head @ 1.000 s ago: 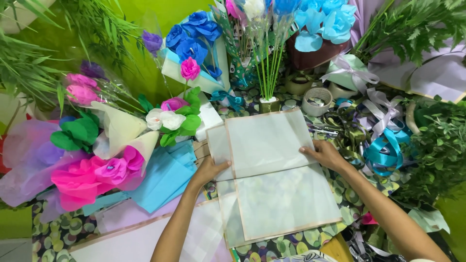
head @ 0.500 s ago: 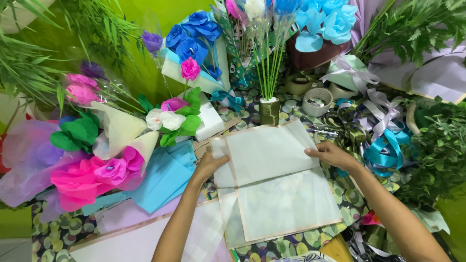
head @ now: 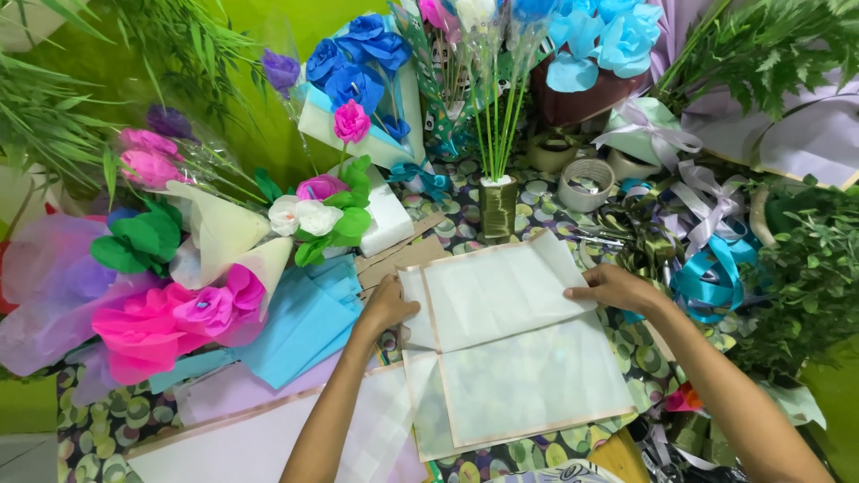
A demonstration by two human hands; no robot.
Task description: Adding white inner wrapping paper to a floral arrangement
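Wrapping paper [head: 510,344], pale with a tan border, lies flat on the patterned surface [head: 116,416] between the hands. The left hand [head: 386,304] presses its left edge; the right hand [head: 613,288] pinches the folded flap's right edge.

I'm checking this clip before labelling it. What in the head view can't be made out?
- Under the wrapping sheets: hidden by the sheets.
- Left hand palm side: faces down on the sheet.
- Right hand fingertips' grip: too small to tell.
- Scissors: cut off by the bottom edge.
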